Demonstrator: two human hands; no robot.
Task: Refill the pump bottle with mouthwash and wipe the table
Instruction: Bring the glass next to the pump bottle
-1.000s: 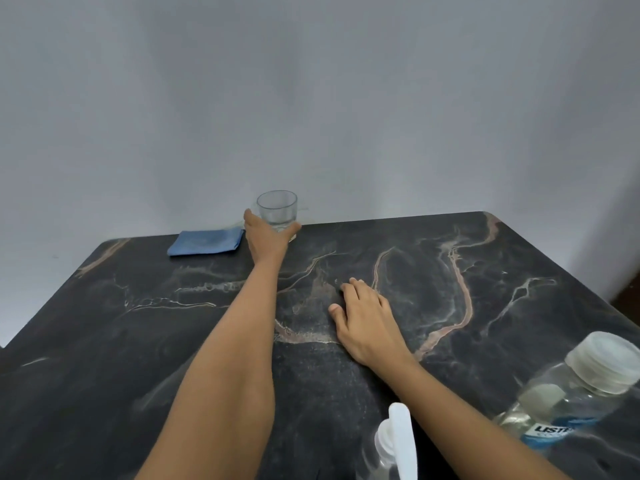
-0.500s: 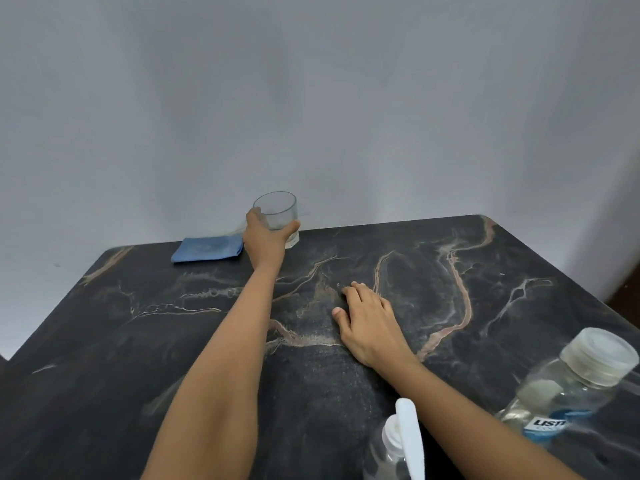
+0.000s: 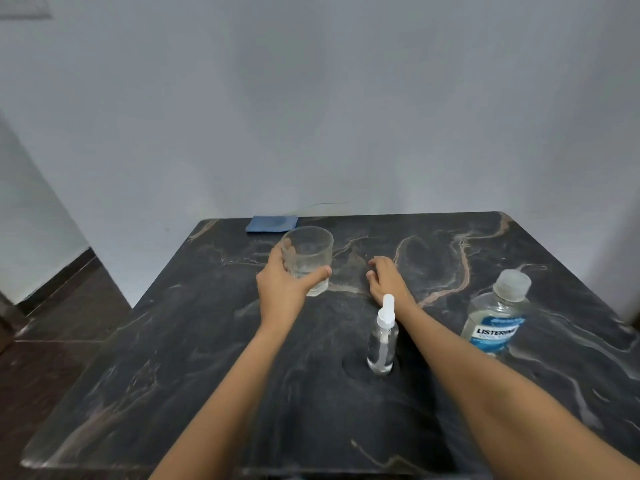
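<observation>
Since the frame one second back: glass (image 3: 307, 258) has come off the far edge, away from the blue cloth (image 3: 272, 224), toward me. Cloth is now well beyond my left fingertips, at the far rim of the table (image 3: 207, 375).

Left hand (image 3: 280, 289): wrapped round the glass, thumb on the near side and fingers (image 3: 277, 255) on the left wall. Glass looks empty, or nearly so. Cannot tell whether its base touches the table or hangs just above it.

Right hand (image 3: 388, 280): rests on the table just right of the glass, fingers loosely curled, holding nothing. Same spot as before.

Pump bottle (image 3: 382, 341): upright, long axis vertical, pump head still on. It stands behind my right fingers, toward my body, just beside the inner side of my right forearm. Right hand is clearly nearer to it than the left.

Mouthwash bottle (image 3: 497, 317): to the right of my right fingers and a little nearer to me, standing, cap (image 3: 512, 285) on, apart from the pump bottle.

Judgement: nothing is opened yet, so the refill has not begun. Free right hand is the one to draw back for the pump bottle; care needed, since the forearm passes close beside it and could tip it.
</observation>
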